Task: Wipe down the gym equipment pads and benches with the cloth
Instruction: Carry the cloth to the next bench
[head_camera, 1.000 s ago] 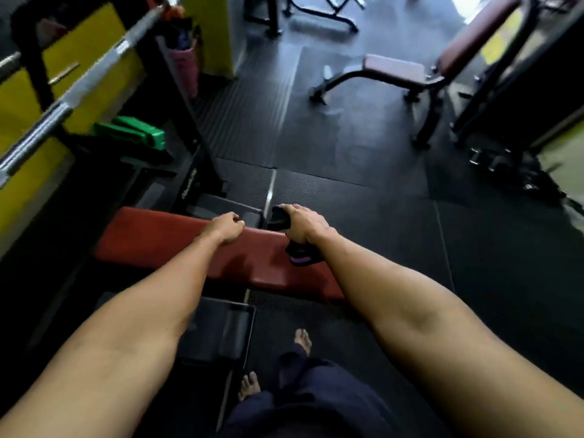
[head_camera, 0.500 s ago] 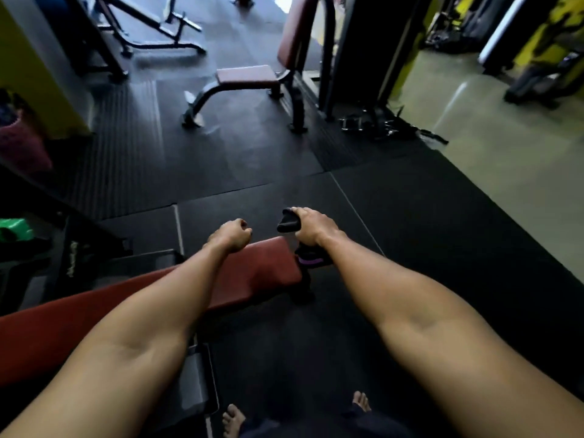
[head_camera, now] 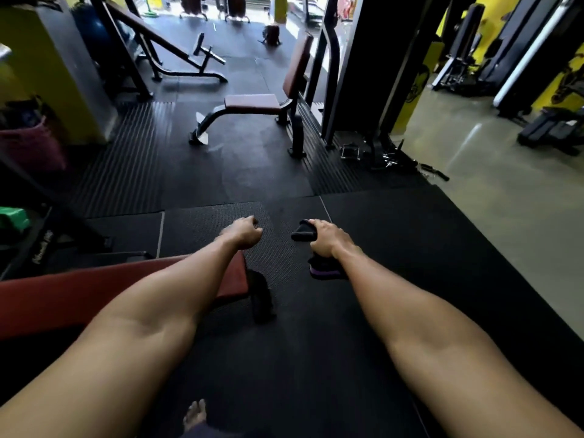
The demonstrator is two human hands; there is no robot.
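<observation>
Gripping a dark cloth (head_camera: 302, 233) with a purple edge, the right hand (head_camera: 328, 239) hovers over the black floor mat (head_camera: 316, 349), fingers wrapped tightly round the bundle. The cloth sits just right of the red bench pad (head_camera: 94, 295), not touching it. The left hand (head_camera: 242, 233) is curled into a fist holding nothing, just beyond the pad's right end. 1 seat bench (head_camera: 252, 102) with an upright back pad stands far ahead.

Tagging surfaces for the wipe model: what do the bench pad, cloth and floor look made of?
Bench pad: likely red vinyl or leatherette, smooth, dull sheen. Cloth, in the right hand: soft dark fabric, purple edge, hangs limp. Floor: probably black rubber tiles, matte, pebbled, visible seams.
</observation>
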